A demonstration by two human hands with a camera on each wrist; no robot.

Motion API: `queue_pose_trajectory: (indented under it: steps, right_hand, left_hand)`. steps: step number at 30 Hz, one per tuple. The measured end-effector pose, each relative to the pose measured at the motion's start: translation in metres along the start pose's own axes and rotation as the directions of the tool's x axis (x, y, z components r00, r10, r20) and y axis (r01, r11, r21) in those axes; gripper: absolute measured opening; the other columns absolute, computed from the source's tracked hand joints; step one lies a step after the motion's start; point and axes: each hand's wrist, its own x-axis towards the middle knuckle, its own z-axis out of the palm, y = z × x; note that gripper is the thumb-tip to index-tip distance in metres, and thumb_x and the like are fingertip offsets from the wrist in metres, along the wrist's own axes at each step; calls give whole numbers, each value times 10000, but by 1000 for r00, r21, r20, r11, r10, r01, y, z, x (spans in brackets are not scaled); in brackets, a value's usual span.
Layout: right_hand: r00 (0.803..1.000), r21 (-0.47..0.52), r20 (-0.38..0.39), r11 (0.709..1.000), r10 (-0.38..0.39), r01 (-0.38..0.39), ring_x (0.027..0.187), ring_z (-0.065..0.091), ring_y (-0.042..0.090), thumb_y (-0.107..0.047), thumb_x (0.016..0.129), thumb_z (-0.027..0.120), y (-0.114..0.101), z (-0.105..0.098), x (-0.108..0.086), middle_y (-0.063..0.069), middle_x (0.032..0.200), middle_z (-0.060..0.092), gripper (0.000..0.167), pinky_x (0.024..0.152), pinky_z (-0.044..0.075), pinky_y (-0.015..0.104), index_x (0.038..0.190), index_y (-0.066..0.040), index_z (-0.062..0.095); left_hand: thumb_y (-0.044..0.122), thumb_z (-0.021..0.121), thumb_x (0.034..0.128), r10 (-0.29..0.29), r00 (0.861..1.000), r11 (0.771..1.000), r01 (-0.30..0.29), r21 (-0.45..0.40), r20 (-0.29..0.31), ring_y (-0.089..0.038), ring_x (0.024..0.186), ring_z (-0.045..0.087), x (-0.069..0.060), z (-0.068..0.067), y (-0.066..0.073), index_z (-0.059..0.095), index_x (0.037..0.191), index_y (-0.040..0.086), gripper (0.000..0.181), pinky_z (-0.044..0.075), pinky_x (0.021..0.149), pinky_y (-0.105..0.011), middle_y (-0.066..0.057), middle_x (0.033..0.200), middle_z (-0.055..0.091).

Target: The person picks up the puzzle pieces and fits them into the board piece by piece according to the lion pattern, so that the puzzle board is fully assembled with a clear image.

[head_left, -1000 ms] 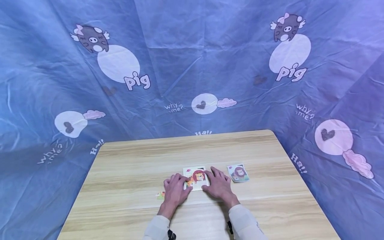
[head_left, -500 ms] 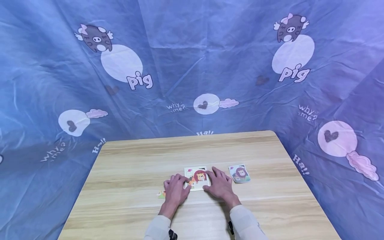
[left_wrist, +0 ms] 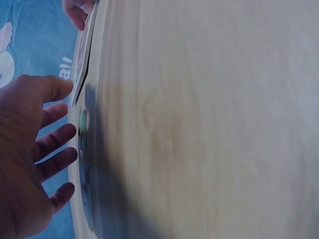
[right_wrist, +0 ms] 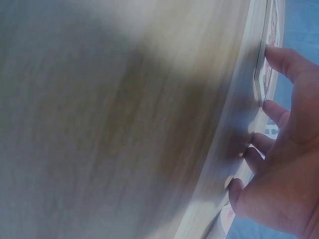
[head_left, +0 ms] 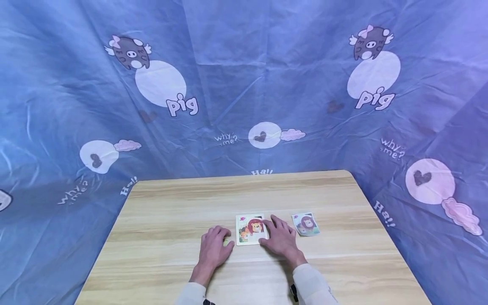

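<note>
A square jigsaw puzzle board [head_left: 249, 231] with a red-maned lion picture lies flat on the table. Its lower right part shows white. My right hand [head_left: 280, 238] rests at the board's right side, the thumb and index finger touching its edge and the other fingers spread on the table. Left of the board, my left hand [head_left: 214, 250] hovers apart from it with loosely bent fingers. Beneath those fingers, the left wrist view has a thin green-edged puzzle piece [left_wrist: 83, 128] and another flat piece [left_wrist: 88, 206]; the hand hides most of them in the head view.
A paper picture card [head_left: 306, 224] showing the same lion lies right of my right hand, one edge slightly curled. The wooden table [head_left: 183, 203] extends around everything, and a blue printed cloth [head_left: 228, 84] hangs behind and beside it.
My left hand has left the board's left edge and moved left over the loose puzzle pieces, covering what was visible beside it. The right hand stays at the board.
</note>
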Motion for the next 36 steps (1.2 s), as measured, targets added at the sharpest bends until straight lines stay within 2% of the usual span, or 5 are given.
queue_pose_trajectory:
  steps: [12, 20, 30, 36]
  right_hand:
    - [1000, 0, -2, 1000, 5, -5, 1384, 343, 376, -516, 763, 706, 2, 1, 0, 106, 1544, 340, 714, 998, 303, 635, 1393, -252, 497]
    - [1000, 8, -4, 1000, 5, -5, 1383, 342, 381, -507, 758, 713, 1, 0, -1, 110, 1544, 340, 712, 1003, 300, 632, 1391, -263, 497]
    - [1000, 5, -8, 1000, -3, 3, 1380, 347, 385, -497, 761, 715, -1, -3, -2, 120, 1538, 348, 704, 994, 306, 642, 1387, -255, 501]
    - [1000, 2, -8, 1000, -10, 10, 1370, 357, 388, -488, 759, 721, -1, -1, -2, 127, 1533, 355, 701, 982, 313, 645, 1380, -241, 508]
  left_hand:
    - [396, 734, 761, -2, 999, 999, 1, 32, 50, -162, 983, 542, -13, -10, -23, 687, 1035, 242, 318, 388, 935, -496, 62, 1064, 636]
    - [386, 763, 731, -4, 1000, 1000, 4, 23, 2, -155, 989, 534, -20, -16, -35, 692, 1029, 239, 340, 352, 901, -481, 58, 1063, 635]
    - [377, 759, 741, -55, 997, 998, 54, 25, 58, -194, 1042, 506, -29, -28, -49, 687, 1081, 221, 381, 348, 892, -489, 13, 1105, 589]
    - [346, 753, 760, -48, 995, 999, 46, 23, 93, -187, 1058, 502, -33, -36, -58, 685, 1112, 186, 393, 345, 881, -494, 25, 1101, 581]
